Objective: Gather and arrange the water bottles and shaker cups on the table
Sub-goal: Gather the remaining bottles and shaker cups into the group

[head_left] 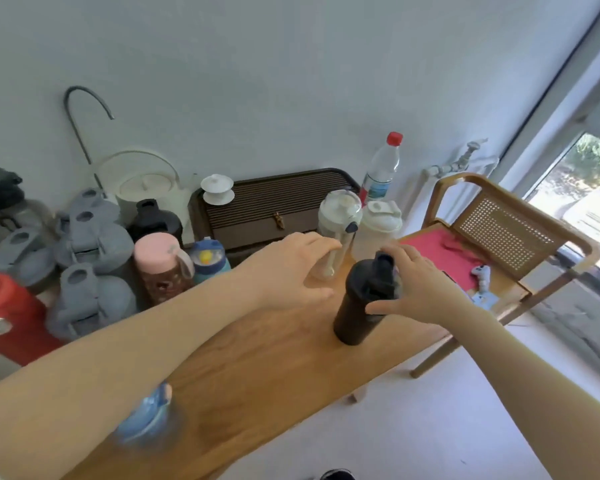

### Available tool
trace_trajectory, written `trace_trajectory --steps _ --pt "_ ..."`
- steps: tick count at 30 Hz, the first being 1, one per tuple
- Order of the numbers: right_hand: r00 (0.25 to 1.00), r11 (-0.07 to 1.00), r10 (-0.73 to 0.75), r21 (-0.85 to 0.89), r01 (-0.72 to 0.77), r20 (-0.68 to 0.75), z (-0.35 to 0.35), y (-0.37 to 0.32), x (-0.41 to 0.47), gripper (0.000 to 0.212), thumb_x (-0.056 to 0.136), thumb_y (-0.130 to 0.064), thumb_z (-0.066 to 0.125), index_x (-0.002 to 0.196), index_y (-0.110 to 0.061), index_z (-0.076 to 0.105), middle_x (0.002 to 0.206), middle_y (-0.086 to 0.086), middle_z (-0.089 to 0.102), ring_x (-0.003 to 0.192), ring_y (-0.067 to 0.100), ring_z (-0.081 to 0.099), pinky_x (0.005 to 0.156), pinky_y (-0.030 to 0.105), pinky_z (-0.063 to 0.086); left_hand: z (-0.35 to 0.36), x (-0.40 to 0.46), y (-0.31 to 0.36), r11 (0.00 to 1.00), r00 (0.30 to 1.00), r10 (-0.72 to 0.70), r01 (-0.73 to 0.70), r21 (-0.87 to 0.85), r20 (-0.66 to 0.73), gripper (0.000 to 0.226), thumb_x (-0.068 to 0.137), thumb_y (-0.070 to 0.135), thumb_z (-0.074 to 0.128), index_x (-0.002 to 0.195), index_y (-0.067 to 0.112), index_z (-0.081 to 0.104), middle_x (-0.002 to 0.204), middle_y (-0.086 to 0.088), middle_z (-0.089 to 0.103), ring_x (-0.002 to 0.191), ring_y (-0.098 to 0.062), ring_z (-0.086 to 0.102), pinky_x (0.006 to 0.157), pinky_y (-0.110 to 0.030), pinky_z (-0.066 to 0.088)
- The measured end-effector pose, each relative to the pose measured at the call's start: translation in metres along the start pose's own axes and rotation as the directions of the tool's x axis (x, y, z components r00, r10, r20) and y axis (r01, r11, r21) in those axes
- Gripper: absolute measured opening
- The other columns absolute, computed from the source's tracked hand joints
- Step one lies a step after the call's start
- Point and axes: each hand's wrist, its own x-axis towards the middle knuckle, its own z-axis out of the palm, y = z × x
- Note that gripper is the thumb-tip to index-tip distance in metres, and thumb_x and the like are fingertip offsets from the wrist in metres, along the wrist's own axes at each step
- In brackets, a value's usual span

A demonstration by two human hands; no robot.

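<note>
- Right hand [417,285] fingers wrapped around black shaker cup [365,299], upright on wooden table [257,368], lid shut.
- Left hand [291,268] spread, empty, reaching toward clear handled bottle [338,220].
- Frosted shaker cup [378,226] just beside it; contents unclear.
- Grey jugs [90,258] clustered far left.

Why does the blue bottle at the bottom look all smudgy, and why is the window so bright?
In the head view, the blue bottle sits close under the left arm and is smeared by blur, while the black shaker by the right hand looks sharper. Daylight washes out the window. The wide lens bends the wooden table and the chair so that they lean.
</note>
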Motion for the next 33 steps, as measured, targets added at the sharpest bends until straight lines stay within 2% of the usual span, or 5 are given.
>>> trace_trajectory --steps 7,12,18,25,33 --pt "0.955 0.902 -0.193 0.424 0.083 0.223 0.019 0.040 0.021 0.113 0.062 -0.033 0.082 0.140 -0.043 0.001 0.147 0.001 0.031 0.126 0.022 0.046 0.100 0.034 0.047 0.066 0.045 0.033 0.972 0.976 -0.203 0.211 -0.100 0.082 0.101 0.069 0.042 0.074 0.144 0.028 0.008 0.154 0.005 0.010 0.138 -0.016 0.021 0.108 -0.035 0.032" --pt "0.833 0.856 -0.379 0.495 0.151 0.402 0.003 0.048 0.040 0.092 0.082 -0.004 0.061 0.144 -0.038 0.001 0.128 -0.005 0.043 0.107 0.016 0.058 0.084 0.024 0.052 0.084 0.057 0.040 0.938 0.943 -0.332 0.330 -0.108 0.008 0.112 0.059 0.050 0.077 0.143 0.030 0.006 0.150 0.006 0.020 0.130 -0.019 0.033 0.101 -0.040 0.042" --pt "0.947 0.876 -0.208 0.384 0.291 -0.243 -0.026 0.026 0.101 0.057 0.086 -0.022 0.058 0.138 -0.017 0.034 0.133 0.008 0.053 0.113 0.023 0.054 0.089 0.031 0.044 0.084 0.056 0.041 0.903 0.908 -0.419 0.415 -0.115 -0.010 0.106 0.061 0.043 0.077 0.140 0.037 0.006 0.145 0.004 0.028 0.122 -0.020 0.041 0.090 -0.038 0.049" --pt "0.973 0.952 -0.226 0.222 0.212 0.039 -0.010 -0.011 0.168 0.106 0.067 -0.049 0.074 0.147 -0.027 0.008 0.155 0.013 0.017 0.137 0.039 0.029 0.107 0.051 0.035 0.036 0.002 0.023 0.809 0.800 -0.584 0.560 -0.179 -0.139 0.106 0.062 0.039 0.077 0.141 0.036 0.006 0.147 0.006 0.029 0.123 -0.016 0.042 0.093 -0.033 0.046" --pt "0.956 0.950 -0.293 0.114 0.289 0.019 -0.003 -0.042 0.132 0.075 0.065 -0.040 0.073 0.126 -0.026 0.033 0.127 0.007 0.044 0.101 0.033 0.056 0.081 0.050 0.055 -0.008 -0.074 -0.028 0.726 0.686 -0.684 0.672 -0.146 -0.247 0.103 0.058 0.039 0.077 0.139 0.036 0.012 0.143 0.004 0.033 0.116 -0.022 0.048 0.090 -0.040 0.048"
